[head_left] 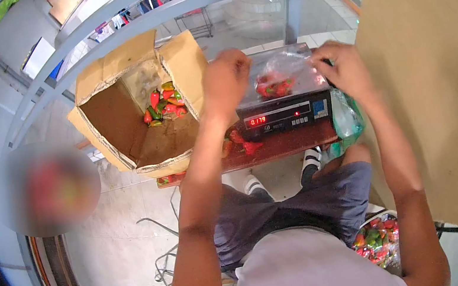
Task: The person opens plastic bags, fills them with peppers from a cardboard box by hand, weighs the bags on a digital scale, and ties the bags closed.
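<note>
A clear plastic bag point(284, 68) with red peppers point(275, 86) in it lies on the metal plate of a digital scale point(286, 115), whose red display reads 0.179. At the plate's left edge is my left hand point(228, 76), its fingers curled in and blurred, so what they hold, if anything, is unclear. My right hand point(343, 66) is at the right side of the bag, thumb and fingers bent toward its edge; whether they pinch the plastic cannot be made out. Loose red peppers point(252, 147) lie beside the scale on the red-brown bench point(295, 145).
An open cardboard box point(112, 125) holding red and green peppers point(162, 104) stands left of the scale. Green plastic bags point(347, 118) hang at the right. A large cardboard sheet point(436, 86) stands on the right; a bag of peppers point(379, 239) is below. Metal railing point(172, 11) runs behind.
</note>
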Demonstrator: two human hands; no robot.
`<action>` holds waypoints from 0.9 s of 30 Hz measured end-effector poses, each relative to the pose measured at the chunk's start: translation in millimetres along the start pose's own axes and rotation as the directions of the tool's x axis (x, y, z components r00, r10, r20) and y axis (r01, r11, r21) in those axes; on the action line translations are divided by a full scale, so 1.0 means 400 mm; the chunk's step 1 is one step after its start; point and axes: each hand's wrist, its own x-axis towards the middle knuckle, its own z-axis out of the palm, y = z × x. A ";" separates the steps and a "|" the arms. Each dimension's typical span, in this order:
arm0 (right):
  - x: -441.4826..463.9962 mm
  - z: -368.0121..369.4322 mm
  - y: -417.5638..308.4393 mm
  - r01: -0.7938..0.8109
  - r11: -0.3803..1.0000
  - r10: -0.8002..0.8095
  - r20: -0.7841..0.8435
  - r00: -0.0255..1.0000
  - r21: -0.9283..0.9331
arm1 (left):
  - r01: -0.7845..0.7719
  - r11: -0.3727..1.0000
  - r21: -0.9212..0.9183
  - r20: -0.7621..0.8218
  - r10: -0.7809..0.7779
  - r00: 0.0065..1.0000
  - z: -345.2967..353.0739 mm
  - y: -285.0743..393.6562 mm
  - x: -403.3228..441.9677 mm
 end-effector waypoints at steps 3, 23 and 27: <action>0.017 -0.019 -0.066 0.158 0.985 -0.157 -0.020 0.987 0.074 | -0.265 0.963 -0.052 -0.364 0.229 0.903 0.111 0.049 -0.037; -0.412 0.237 -0.223 -0.763 0.239 -0.456 0.763 0.458 0.601 | -0.194 0.825 -0.531 0.050 0.259 0.965 0.042 0.190 -0.227; -0.562 0.334 -0.151 -0.850 0.177 -0.453 0.808 0.377 0.496 | -0.151 0.959 -0.238 -0.140 0.120 0.983 0.057 0.047 -0.250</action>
